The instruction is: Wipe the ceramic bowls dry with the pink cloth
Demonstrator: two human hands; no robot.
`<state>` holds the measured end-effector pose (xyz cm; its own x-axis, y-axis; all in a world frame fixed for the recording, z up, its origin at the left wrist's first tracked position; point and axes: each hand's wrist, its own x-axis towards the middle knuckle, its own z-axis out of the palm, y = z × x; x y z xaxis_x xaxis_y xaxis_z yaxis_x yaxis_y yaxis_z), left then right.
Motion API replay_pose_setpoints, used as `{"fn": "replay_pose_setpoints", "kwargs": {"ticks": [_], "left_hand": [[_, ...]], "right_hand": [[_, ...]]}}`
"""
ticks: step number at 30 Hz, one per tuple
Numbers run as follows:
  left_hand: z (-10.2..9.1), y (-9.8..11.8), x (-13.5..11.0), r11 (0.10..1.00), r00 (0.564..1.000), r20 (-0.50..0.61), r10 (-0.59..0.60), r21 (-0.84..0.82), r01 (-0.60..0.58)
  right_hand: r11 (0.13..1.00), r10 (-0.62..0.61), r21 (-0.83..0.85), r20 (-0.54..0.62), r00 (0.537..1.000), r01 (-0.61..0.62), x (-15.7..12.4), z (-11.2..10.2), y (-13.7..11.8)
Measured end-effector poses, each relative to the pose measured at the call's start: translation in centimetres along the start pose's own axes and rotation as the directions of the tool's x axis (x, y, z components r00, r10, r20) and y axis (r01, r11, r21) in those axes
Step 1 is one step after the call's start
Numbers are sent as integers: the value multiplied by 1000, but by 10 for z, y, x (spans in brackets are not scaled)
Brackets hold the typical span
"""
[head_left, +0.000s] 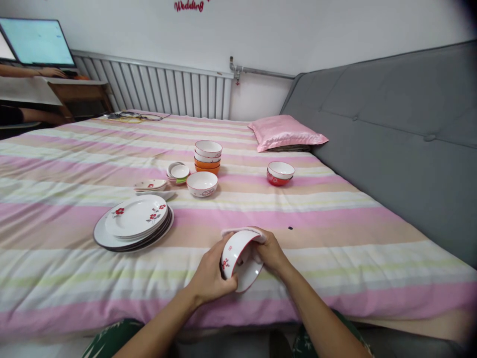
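Observation:
My left hand (211,274) is closed round the near left side of a white bowl (235,247) with a red rim and red flowers. The bowl is tipped on its side just over the front of the bed, its opening turned toward the lower right. A pale folded cloth (262,235) lies along the bowl's far side. My right hand (273,254) grips this cloth against the bowl's right edge, with some fingertips hidden inside the bowl.
On the striped bedspread (335,233) stand stacked plates (136,219), small dishes (151,185), small round bowls (180,172), a single bowl (202,185), a bowl stack (207,156) and two nested bowls (280,173). A pink pillow (286,132) lies behind. Another person's hand (52,72) rests near a monitor.

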<state>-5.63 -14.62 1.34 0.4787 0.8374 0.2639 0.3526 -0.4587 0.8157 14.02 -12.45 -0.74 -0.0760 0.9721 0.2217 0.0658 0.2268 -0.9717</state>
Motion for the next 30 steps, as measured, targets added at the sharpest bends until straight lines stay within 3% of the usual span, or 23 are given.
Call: {"fn": "replay_pose_setpoints", "kwargs": {"ticks": [5, 9, 11, 14, 16, 18, 21, 24, 30], "left_hand": [[-2, 0, -1, 998, 999, 2, 45, -35, -45], [-2, 0, -2, 992, 992, -2, 123, -40, -123], [-2, 3, -2, 990, 991, -40, 126, -53, -128], [-3, 8, 0, 990, 991, -50, 122, -63, -125], [-4, 10, 1, 990, 992, -27, 126, -54, -127], [-5, 10, 0, 991, 991, -26, 130, -28, -131], [-5, 11, 0, 992, 992, -53, 118, 60, -115], [-4, 12, 2, 990, 995, -75, 70, 126, -60], [-7, 11, 6, 994, 997, -69, -18, 105, 25]], "right_hand": [[996, -40, -84, -19, 999, 38, -4, 2, -3], [930, -278, -283, -120, 953, 235, -12, 2, -21], [817, -468, -435, -117, 876, 378, -17, 4, -32], [553, -670, -649, 26, 742, 522, -22, 10, -43], [425, -709, -718, 115, 696, 552, -25, 14, -48], [369, -712, -744, 158, 684, 556, -26, 17, -49], [367, -701, -745, 172, 692, 557, -26, 19, -49], [418, -678, -720, 160, 718, 555, -24, 17, -48], [666, -545, -588, 37, 837, 459, -17, 11, -36]]}}
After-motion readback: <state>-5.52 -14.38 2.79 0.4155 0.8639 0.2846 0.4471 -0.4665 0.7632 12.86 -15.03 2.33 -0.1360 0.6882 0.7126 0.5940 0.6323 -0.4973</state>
